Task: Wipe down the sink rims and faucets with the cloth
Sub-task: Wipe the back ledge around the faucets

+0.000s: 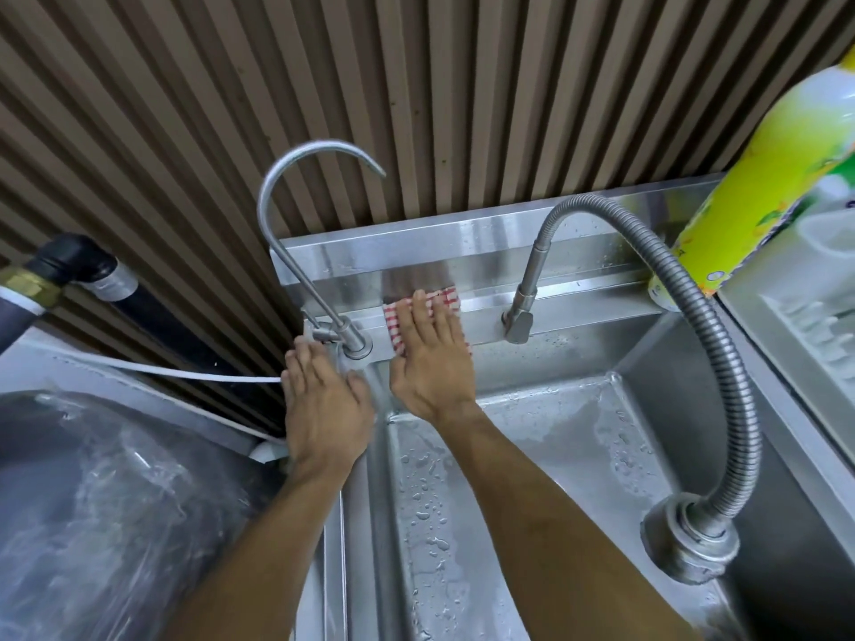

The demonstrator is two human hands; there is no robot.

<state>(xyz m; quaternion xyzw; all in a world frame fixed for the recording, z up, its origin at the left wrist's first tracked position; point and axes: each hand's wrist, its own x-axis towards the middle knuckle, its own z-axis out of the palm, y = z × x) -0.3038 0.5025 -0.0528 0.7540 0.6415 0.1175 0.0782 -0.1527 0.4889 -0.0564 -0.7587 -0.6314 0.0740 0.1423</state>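
A red-and-white checked cloth (445,299) lies flat on the steel sink's back rim (583,300), between the two faucets. My right hand (432,367) presses it down with fingers spread flat on top. My left hand (324,400) rests flat on the sink's left corner, fingertips beside the base of the thin gooseneck faucet (296,187). A second faucet (525,293) with a flexible ribbed hose (721,363) rises to the right and bends down to a round spray head (689,543). The sink basin (546,455) holds water drops.
A yellow-green bottle (758,178) stands on the rim at the far right, beside a dish rack (814,326). A plastic-covered container (102,501) sits left of the sink. A black pipe (78,266) and white tube (162,370) run along the ribbed wall.
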